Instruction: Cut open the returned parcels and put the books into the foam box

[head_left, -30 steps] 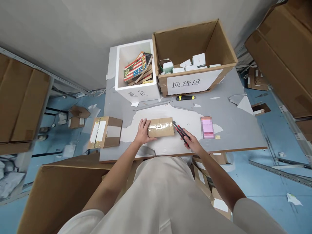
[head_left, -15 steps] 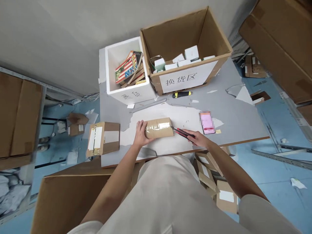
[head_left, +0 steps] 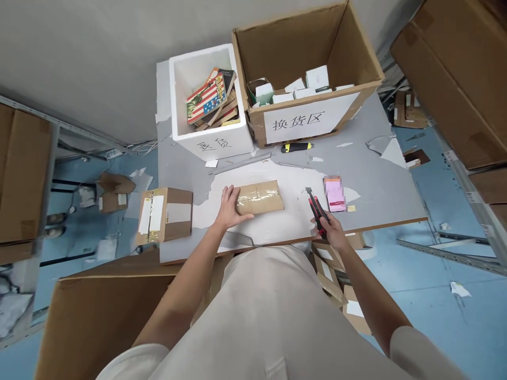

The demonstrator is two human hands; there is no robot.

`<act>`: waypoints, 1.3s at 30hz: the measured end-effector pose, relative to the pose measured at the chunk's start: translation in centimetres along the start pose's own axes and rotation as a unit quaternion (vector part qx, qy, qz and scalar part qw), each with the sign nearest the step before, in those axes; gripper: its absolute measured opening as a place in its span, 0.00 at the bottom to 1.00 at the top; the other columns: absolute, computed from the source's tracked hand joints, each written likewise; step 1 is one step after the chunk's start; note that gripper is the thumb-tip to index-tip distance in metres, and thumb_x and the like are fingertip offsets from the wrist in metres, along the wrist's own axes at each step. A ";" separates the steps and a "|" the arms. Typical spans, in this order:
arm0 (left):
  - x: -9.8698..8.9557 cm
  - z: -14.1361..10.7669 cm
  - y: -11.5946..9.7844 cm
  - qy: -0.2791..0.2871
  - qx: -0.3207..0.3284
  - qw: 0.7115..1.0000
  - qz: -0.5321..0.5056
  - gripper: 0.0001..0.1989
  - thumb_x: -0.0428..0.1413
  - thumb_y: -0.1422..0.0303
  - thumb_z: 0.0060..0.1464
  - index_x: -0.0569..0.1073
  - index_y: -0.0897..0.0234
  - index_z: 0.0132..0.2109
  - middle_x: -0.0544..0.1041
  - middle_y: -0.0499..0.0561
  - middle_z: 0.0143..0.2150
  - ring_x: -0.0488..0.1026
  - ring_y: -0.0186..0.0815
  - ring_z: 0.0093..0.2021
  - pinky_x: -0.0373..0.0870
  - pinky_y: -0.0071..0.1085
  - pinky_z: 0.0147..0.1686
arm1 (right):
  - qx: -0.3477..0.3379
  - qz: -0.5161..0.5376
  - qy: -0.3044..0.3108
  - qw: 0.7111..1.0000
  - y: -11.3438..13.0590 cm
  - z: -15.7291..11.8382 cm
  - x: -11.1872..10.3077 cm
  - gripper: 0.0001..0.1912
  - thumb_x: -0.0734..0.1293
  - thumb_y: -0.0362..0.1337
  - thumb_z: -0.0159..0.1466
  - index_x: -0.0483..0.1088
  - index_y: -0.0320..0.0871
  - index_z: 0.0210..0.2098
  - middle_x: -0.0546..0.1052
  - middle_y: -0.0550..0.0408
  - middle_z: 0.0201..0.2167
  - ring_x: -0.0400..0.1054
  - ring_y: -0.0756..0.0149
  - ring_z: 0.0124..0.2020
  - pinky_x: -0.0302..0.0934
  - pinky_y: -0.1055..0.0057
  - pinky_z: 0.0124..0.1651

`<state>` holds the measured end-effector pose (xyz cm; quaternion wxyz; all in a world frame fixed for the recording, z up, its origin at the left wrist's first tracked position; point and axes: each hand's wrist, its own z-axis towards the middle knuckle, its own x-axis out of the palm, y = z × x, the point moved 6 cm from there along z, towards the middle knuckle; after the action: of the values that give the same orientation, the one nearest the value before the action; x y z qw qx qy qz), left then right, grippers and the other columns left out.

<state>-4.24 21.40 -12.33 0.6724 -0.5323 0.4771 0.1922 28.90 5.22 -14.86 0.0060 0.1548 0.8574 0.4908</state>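
A small taped cardboard box (head_left: pixel 259 198) lies on the white patch of the grey table (head_left: pixel 178 174). My left hand (head_left: pixel 231 209) rests against its left end, thumb apart from the other fingers. My right hand (head_left: pixel 331 230) is wrapped round a red and black utility knife (head_left: pixel 318 212), whose blade points up and away from me. The knife is to the right of the box, apart from it. Just beyond my right hand lies a phone with a pink screen (head_left: pixel 335 194).
A white foam box (head_left: pixel 216 145) with books and a big carton (head_left: pixel 257 126) with small white boxes stand at the back. In front of the carton lies a yellow and black cutter (head_left: pixel 297 148). Another taped box (head_left: pixel 179 214) sits at the left edge.
My right hand has drawn the knife away from the small box, to the right and towards me. The blade now points more away from me. My left hand has stayed at the box.
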 end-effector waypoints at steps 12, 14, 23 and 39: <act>-0.9 -1.2 6.2 -0.086 -0.291 0.909 -0.286 0.18 0.55 0.54 0.49 0.76 0.65 0.38 0.78 0.53 0.37 0.73 0.40 0.41 0.70 0.39 0.47 | -0.005 0.084 -0.025 0.996 -0.4 7.1 10.3 0.23 0.63 0.56 0.61 0.58 0.52 0.50 0.73 0.50 0.50 0.72 0.67 0.33 0.68 0.68 0.29; 0.1 -3.9 6.0 -0.100 -0.326 0.870 -0.356 0.20 0.58 0.51 0.45 0.75 0.65 0.35 0.77 0.52 0.33 0.72 0.37 0.36 0.72 0.37 0.42 | -0.040 0.070 -0.026 0.996 1.2 9.2 11.2 0.23 0.63 0.55 0.60 0.59 0.50 0.48 0.72 0.50 0.50 0.71 0.69 0.33 0.68 0.69 0.31; 4.6 -11.6 0.7 -0.083 -0.422 0.762 -0.483 0.21 0.63 0.51 0.39 0.71 0.63 0.32 0.72 0.48 0.31 0.70 0.33 0.33 0.71 0.30 0.31 | -0.096 -0.004 0.051 0.994 4.4 13.0 16.4 0.23 0.63 0.55 0.59 0.60 0.49 0.47 0.70 0.50 0.52 0.70 0.68 0.41 0.67 0.72 0.35; -0.8 2.6 3.4 -0.056 -0.156 0.949 -0.269 0.30 0.55 0.60 0.52 0.63 0.63 0.61 0.60 0.61 0.65 0.65 0.45 0.59 0.69 0.40 0.50 | 0.107 0.103 -0.007 0.989 -4.9 -3.2 12.2 0.24 0.65 0.56 0.59 0.58 0.56 0.50 0.68 0.53 0.58 0.75 0.62 0.41 0.72 0.61 0.37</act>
<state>-6.05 25.18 -13.54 0.6337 -0.7272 0.2418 0.1059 15.52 3.48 -15.60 -0.0548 0.2454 0.8844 0.3932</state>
